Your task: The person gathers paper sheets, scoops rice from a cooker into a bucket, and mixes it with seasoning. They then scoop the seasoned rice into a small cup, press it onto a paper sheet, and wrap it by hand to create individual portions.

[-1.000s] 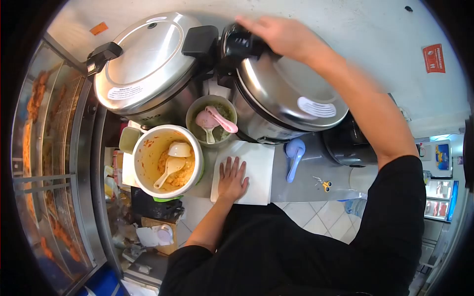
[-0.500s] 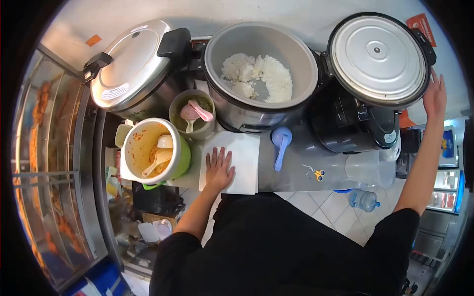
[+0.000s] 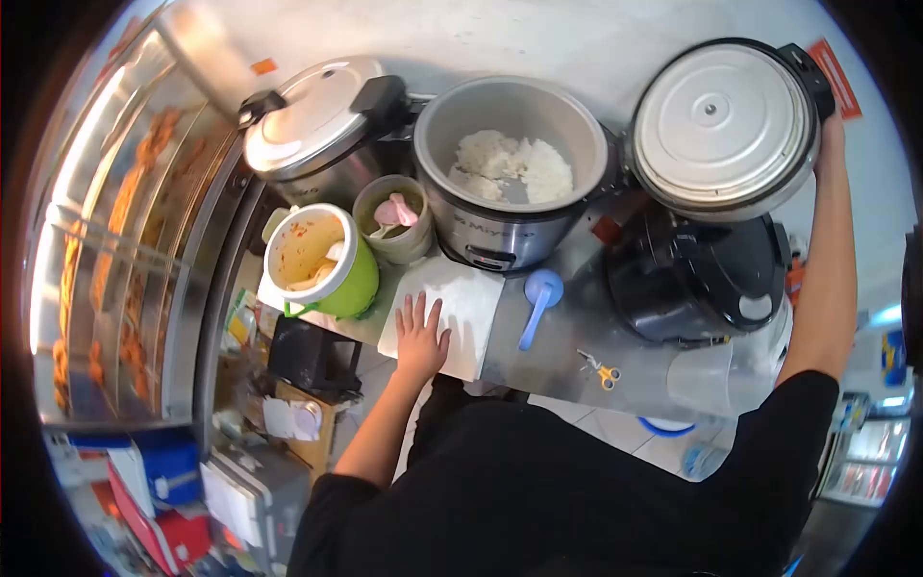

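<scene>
My left hand (image 3: 419, 338) lies flat with its fingers spread on a stack of white paper sheets (image 3: 469, 322) at the counter's front. On the right, my right hand (image 3: 831, 144) is at the outer edge of a raised rice cooker lid (image 3: 711, 144), just below its black handle. Its fingers are hidden behind the lid, so their grip does not show. Beneath that lid is a black rice cooker (image 3: 687, 274). A central open cooker (image 3: 514, 231) holds white rice (image 3: 510, 165). Right of the paper lies a blue rice scoop (image 3: 542, 296).
A closed steel cooker (image 3: 322, 120) stands at the back left. Before it are a green-and-white tub (image 3: 356, 284) and a grey container (image 3: 404, 245) with spoons inside. Yellow scissors (image 3: 607, 375) and a clear plastic container (image 3: 700, 377) lie right. A glass display case (image 3: 125, 240) borders the left.
The view has shifted and turned somewhat. My right hand's fingers, seen stretched beside the lid before, have moved behind its edge. My left hand stays flat on the paper.
</scene>
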Demonstrator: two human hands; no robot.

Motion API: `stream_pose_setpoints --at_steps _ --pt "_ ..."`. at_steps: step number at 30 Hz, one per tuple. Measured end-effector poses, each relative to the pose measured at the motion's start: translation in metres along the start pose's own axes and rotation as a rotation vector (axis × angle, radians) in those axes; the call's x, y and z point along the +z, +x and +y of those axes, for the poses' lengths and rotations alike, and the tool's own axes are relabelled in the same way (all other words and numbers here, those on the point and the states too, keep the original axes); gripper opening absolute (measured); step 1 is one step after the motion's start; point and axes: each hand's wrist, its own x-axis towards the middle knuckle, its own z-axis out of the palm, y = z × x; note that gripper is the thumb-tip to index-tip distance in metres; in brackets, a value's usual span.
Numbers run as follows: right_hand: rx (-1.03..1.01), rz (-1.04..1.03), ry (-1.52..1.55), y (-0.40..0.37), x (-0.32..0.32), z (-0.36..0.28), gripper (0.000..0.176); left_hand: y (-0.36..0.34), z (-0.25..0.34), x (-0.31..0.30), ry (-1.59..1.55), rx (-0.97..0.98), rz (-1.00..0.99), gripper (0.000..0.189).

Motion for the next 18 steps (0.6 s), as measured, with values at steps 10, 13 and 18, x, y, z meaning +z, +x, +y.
stream_pose_setpoints --at_steps 10,13,18 --pt "-0.576 -0.635 -0.716 -0.111 0.275 -0.02 0.052 -0.071 -0.058 -0.113 -0.423 -0.213 0.201 0.046" --pt "-0.501 -0.715 -0.849 -0.114 0.324 0.002 0.052 -0.053 -0.091 -0.151 -0.48 -0.201 0.272 0.04" --pt "-0.444 -0.956 -0.885 -0.113 0.388 0.077 0.04 -0.027 -0.174 -0.197 -0.678 -0.229 0.435 0.027"
